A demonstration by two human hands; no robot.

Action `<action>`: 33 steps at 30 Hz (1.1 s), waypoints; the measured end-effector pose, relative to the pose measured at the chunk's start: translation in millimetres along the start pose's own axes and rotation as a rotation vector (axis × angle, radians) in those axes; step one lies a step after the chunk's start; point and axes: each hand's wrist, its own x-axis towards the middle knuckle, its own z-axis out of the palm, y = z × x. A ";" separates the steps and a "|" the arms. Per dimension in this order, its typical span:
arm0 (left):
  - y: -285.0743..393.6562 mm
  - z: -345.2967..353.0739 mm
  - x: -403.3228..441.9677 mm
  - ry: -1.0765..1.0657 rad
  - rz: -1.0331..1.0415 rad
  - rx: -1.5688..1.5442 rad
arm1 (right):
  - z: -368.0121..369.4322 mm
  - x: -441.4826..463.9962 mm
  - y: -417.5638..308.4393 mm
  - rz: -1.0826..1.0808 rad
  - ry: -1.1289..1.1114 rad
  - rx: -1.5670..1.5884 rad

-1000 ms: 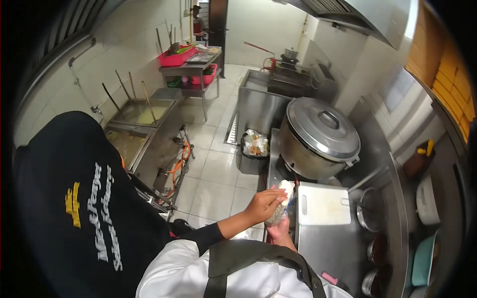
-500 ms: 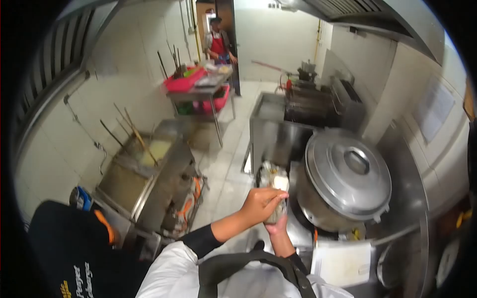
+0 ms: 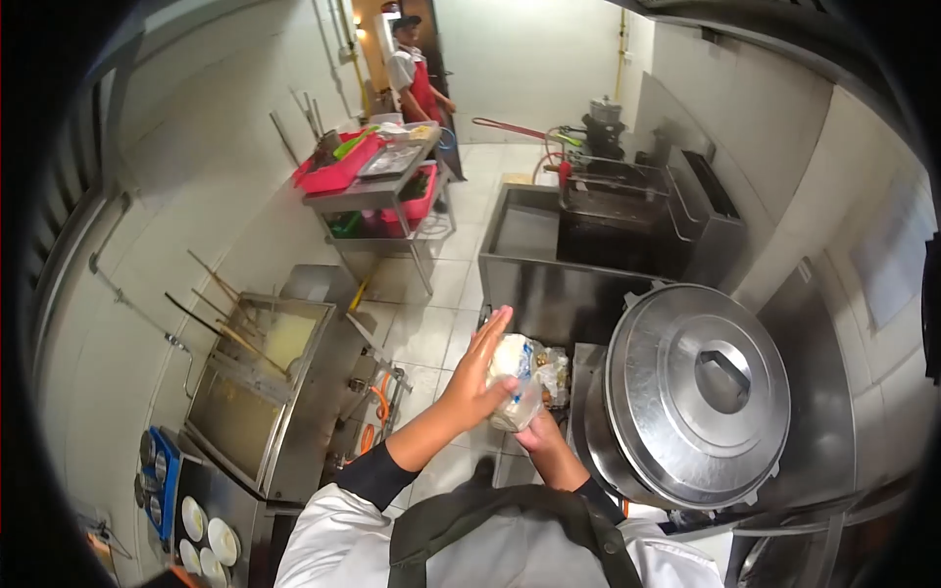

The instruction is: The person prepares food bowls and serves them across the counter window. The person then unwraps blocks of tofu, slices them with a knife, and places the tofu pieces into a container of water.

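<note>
Over the floor in front of my body is a clear plastic packet (image 3: 512,392) with white contents and blue print. My left hand (image 3: 472,384) lies along its left side, fingers stretched upward and thumb pressed on its front. From below, my right hand (image 3: 539,431) holds the lower end, its fingers partly hidden behind the plastic. A second crinkled clear bag (image 3: 556,377) with mixed contents shows just right of the packet. I cannot tell whether the two are joined.
A large lidded pot (image 3: 676,412) stands close on my right. At left is a steel fryer (image 3: 299,412) with long sticks, and beside it several white bowls (image 3: 223,541). Farther back are a steel table (image 3: 392,191) with red trays and a person (image 3: 417,83) in a red apron.
My left hand has shifted left and opened along the packet, which is now turned with blue print showing. The black-clothed figure at lower left has left the view, revealing bowls.
</note>
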 end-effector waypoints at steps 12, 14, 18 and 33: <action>-140.6 36.3 11.5 -0.318 -0.343 0.021 | -50.7 -12.0 -17.5 -0.185 0.243 -0.042; -121.2 39.7 26.0 -0.258 -0.443 0.065 | -51.1 -8.7 -23.3 -0.273 0.306 -0.081; -174.9 50.9 22.0 -0.525 -0.604 0.181 | -49.8 -11.5 -33.7 -0.471 0.567 -0.212; -155.9 95.0 37.3 -0.267 -0.158 0.116 | -115.1 -11.8 -13.8 -0.392 0.386 0.083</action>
